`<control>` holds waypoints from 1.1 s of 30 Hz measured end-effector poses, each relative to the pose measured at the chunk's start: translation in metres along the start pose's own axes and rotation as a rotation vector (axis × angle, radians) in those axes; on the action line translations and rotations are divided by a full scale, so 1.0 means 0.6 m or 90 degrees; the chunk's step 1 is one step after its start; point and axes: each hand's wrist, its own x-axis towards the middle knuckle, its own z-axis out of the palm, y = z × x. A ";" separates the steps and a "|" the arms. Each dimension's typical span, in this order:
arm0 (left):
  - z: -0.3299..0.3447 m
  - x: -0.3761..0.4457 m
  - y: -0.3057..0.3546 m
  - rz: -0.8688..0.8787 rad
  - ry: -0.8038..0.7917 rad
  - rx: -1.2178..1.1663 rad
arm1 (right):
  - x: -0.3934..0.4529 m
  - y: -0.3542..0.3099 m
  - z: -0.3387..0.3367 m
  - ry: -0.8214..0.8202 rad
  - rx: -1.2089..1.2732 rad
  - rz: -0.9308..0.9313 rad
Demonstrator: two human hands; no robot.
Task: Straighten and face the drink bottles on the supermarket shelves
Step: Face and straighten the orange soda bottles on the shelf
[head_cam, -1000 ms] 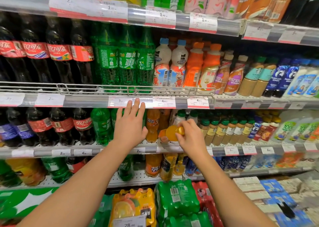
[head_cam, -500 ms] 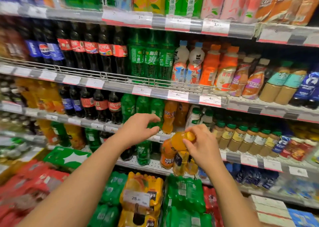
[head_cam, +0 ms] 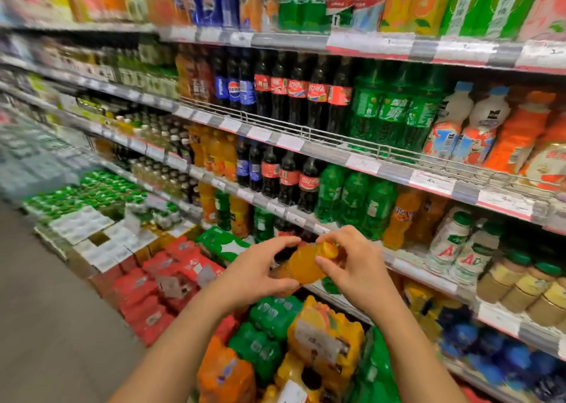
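- Your left hand has its grip wrapped around the body of the orange bottle, fingers curled over the top side.
- Your right hand grasps the same bottle at its cap end, thumb and fingers pinching it.
- The bottle is tilted, held clear of the shelves, in front of the row of green bottles and above the shrink-wrapped orange packs.
- Cola bottles stand upright left of the green ones.
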 end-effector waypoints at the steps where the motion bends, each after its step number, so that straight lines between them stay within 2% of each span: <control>1: -0.007 -0.012 -0.017 -0.010 0.007 -0.010 | 0.009 -0.015 0.013 -0.012 0.004 -0.011; 5: -0.041 -0.051 -0.086 -0.031 0.040 -0.028 | 0.049 -0.079 0.074 -0.049 0.003 -0.054; 13: -0.154 -0.109 -0.268 -0.050 0.088 -0.099 | 0.133 -0.222 0.251 -0.080 0.005 -0.062; 22: -0.273 -0.147 -0.408 -0.035 0.134 -0.048 | 0.218 -0.348 0.387 -0.098 0.008 -0.050; 27: -0.318 -0.152 -0.467 -0.074 0.177 -0.117 | 0.279 -0.382 0.423 -0.121 0.029 -0.059; 33: -0.368 -0.151 -0.550 -0.170 0.293 -0.240 | 0.348 -0.348 0.474 -0.111 0.037 0.018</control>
